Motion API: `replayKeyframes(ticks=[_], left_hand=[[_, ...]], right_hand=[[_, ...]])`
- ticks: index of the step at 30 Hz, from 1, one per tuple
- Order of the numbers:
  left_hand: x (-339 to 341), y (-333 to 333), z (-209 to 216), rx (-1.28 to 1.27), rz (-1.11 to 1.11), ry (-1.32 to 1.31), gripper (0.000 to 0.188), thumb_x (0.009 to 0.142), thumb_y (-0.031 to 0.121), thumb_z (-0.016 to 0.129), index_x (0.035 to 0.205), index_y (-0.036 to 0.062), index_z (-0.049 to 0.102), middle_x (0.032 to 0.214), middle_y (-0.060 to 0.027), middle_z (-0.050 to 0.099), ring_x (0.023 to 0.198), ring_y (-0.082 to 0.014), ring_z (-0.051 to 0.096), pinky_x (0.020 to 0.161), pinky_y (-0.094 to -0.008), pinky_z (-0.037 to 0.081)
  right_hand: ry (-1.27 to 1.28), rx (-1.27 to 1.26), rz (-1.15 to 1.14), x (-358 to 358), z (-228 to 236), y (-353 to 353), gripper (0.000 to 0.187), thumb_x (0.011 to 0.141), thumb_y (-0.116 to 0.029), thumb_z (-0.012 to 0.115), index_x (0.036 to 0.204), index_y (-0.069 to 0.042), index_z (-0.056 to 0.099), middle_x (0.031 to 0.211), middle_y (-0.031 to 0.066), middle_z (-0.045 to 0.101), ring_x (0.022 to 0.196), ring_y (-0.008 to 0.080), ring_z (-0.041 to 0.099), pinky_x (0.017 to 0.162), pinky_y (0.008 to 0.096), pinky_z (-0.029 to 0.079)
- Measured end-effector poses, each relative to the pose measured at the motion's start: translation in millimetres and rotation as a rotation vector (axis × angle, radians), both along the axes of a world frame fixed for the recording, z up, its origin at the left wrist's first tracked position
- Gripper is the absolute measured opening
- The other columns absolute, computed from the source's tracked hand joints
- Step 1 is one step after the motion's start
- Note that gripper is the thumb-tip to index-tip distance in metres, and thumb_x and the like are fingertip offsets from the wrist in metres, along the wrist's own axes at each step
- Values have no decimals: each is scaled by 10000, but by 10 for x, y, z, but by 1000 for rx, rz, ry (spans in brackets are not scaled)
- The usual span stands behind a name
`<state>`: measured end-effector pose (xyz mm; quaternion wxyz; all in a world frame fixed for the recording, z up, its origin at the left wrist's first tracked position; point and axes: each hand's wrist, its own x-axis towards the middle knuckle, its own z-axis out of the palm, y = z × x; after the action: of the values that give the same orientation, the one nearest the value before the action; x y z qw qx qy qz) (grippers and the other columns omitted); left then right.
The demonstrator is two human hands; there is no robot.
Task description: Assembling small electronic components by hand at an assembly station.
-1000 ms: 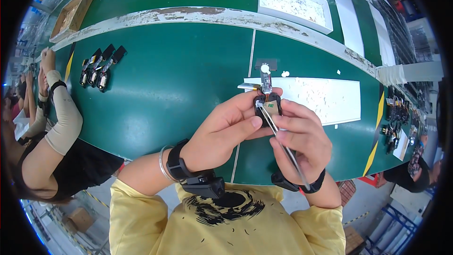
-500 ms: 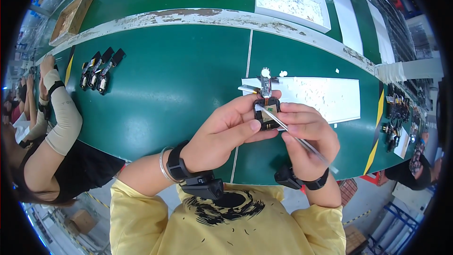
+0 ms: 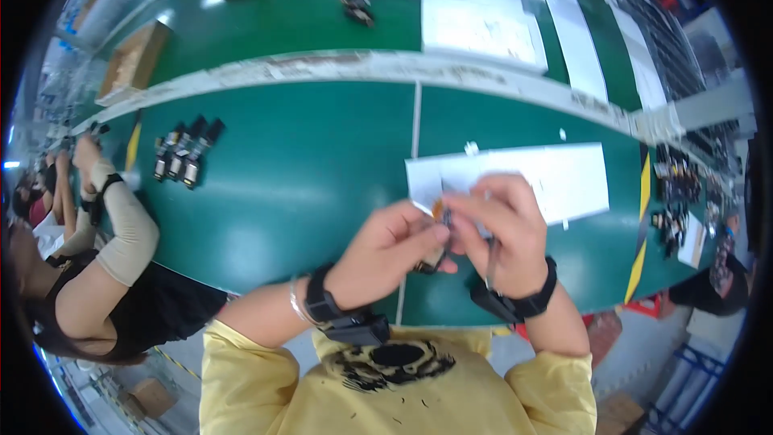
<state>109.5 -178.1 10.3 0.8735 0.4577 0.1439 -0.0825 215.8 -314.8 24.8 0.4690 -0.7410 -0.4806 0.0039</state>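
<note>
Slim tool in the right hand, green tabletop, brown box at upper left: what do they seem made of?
Slim tool: probably smooth metal, by its greyish look, though blur leaves that open.
Green tabletop: perhaps plastic or rubber sheeting, smooth and slightly glossy, with soft highlights.
Brown box: likely cardboard or thin wood, matte tan walls.

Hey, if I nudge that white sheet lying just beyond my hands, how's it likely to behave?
The white sheet is probably light, since it looks thin. It should slide rather than roll or tip, lying flat on the green tabletop. It may be fairly stiff, judging by its crisp edges.
</note>
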Motion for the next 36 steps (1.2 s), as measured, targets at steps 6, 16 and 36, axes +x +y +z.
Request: replayKeyframes(ticks=[6, 16, 36], left_hand=[[11, -78, -136, -29, 7, -7, 163, 906, 140, 512, 938, -18, 539, 869, -67, 628, 709, -111, 616, 617, -210, 493], [-34, -23, -88, -2, 50, -65, 166, 888, 138, 554, 984, 3, 566, 890, -50, 632, 744, -79, 608, 649, -188, 485], [-39, -55, -74, -60, 72, -82, 162, 880, 138, 560, 938, -13, 551, 826, -55, 631, 682, -79, 595, 573, -195, 467]], right_hand=[[118, 61, 18, -168, 84, -146, 186, 699, 89, 625, 849, -17, 655, 751, 89, 566, 559, 139, 538, 519, 189, 414], [188, 17, -66, -173, 29, -82, 134, 671, 58, 647, 758, -18, 580, 683, 55, 583, 447, 66, 440, 422, 186, 328], [550, 117, -49, -184, -147, -133, 165, 685, 101, 633, 817, 2, 639, 821, 53, 544, 529, 49, 433, 482, 168, 331]])
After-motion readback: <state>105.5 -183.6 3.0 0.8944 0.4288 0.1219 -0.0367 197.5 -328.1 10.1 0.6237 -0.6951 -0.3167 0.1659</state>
